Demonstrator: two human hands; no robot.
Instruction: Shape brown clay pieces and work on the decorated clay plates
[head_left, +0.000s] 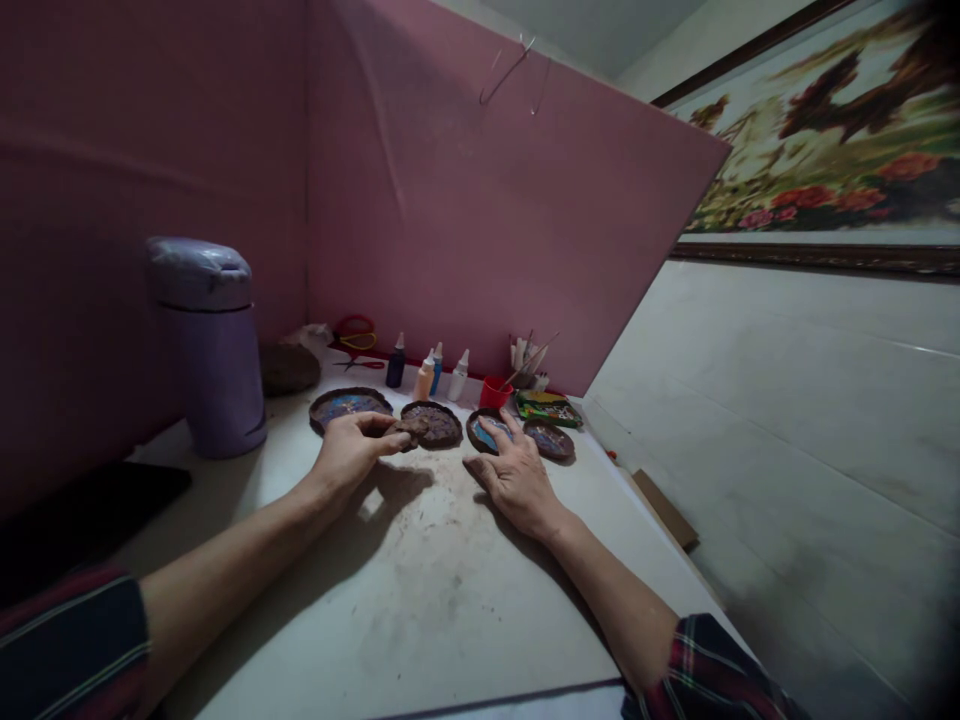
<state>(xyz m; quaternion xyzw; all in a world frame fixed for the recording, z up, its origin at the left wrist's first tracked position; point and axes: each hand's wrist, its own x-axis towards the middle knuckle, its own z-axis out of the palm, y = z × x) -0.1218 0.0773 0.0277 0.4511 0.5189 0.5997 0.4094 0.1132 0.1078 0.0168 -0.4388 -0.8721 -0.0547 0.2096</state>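
Observation:
My left hand [358, 447] pinches a lump of dark brown clay [409, 432] between thumb and fingers, above the white table. Just behind the lump lies a round brown clay dish [442, 424] with a rough rim. My right hand [516, 470] is open, its fingers reaching over a smaller brown dish with a blue inside [489, 436] and partly hiding it. Whether the fingertips touch it I cannot tell. To the left sits a wider brown dish with blue patches [351, 403]. Another dark dish [550, 440] lies right of my right hand.
Paint bottles [424, 376] stand behind the dishes, beside a red cup [495, 392] with a brush. Red-handled scissors [363, 363] lie at the back. A purple flask [221, 370] stands left, near a brown lump [289, 368]. A pink board [465, 200] closes the back.

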